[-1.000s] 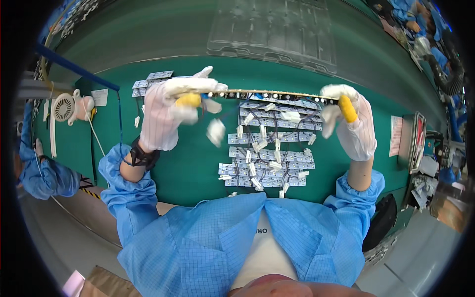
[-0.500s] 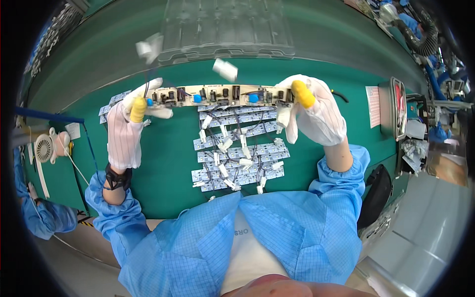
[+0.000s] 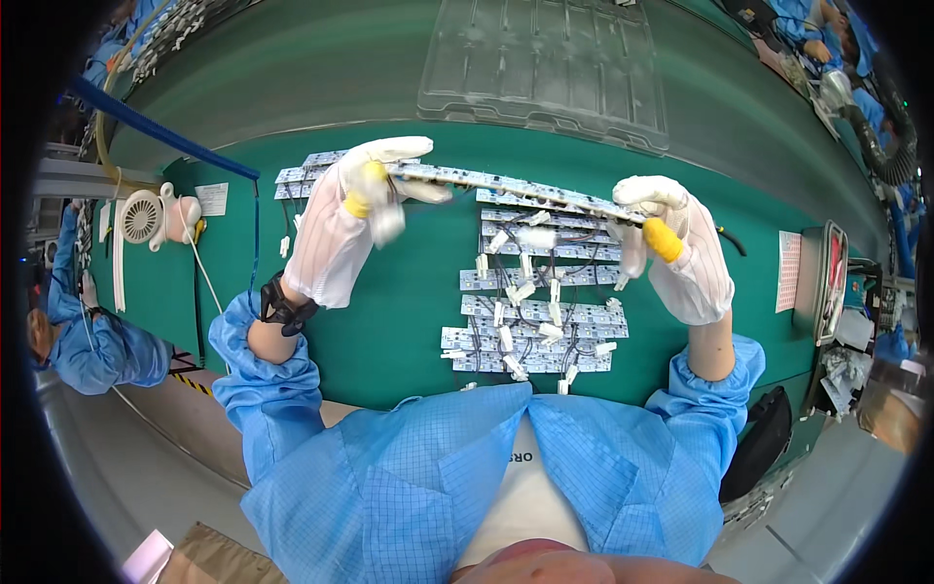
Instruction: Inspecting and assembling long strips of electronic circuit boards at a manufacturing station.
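Observation:
A long, narrow circuit board [image 3: 525, 189] is held up above the green mat, nearly edge-on and sloping down to the right. My left hand [image 3: 351, 219], in a striped white glove with yellow finger cots, pinches its left end. My right hand [image 3: 678, 251], gloved alike, grips the other end. A blurred white connector [image 3: 388, 224] dangles beside my left hand. Under the held board, rows of circuit board strips [image 3: 545, 311] lie on the mat with dark wires and white connectors on them. More strips [image 3: 309, 173] lie partly behind my left hand.
Beyond the mat lies a clear plastic tray [image 3: 545, 68]. At the left stand a small white fan [image 3: 143, 217] and a blue bar [image 3: 161, 127]; a co-worker [image 3: 97, 341] sits further out. A metal box [image 3: 825, 282] and a red-printed sheet [image 3: 789, 271] are at the right.
The board has turned from showing its tall components to nearly edge-on, its right end now lower. Its swinging connectors have dropped. The whole view has shifted, moving the bench contents rightward.

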Demonstrator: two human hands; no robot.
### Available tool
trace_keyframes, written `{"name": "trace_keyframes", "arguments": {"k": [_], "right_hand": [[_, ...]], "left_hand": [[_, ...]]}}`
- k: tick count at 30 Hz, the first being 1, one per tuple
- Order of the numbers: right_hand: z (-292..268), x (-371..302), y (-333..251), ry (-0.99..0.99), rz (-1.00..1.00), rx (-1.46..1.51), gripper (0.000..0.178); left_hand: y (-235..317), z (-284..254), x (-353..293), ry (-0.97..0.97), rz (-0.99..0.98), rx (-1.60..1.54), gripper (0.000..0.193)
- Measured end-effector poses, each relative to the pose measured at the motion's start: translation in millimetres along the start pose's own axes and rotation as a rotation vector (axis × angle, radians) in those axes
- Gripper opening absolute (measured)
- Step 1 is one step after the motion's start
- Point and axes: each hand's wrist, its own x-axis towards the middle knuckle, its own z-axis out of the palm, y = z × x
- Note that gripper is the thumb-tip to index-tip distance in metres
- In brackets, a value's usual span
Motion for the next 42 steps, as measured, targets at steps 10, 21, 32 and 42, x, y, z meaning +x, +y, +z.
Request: {"name": "trace_keyframes", "arguments": {"k": [10,21,32,42], "right_hand": [[3,4,-1,0.014,-0.043,-0.233,0.063],[17,-3,1,-0.160,-0.219,-0.508,0.045],[-7,-5,-4,0.011,-0.025,-0.154,0.069],[-9,-4,3,-0.213,-0.002,0.293,0.073]], "left_hand": [[4,-14,-5,0.425,-0.194,-0.089,0.031],[5,2,-3,-0.019,-0.183,0.027,0.053],[22,23,-6,-0.005,-0.116,0.062,0.051],[-7,15,1,-0.002,0.014,0.051,0.056]]}}
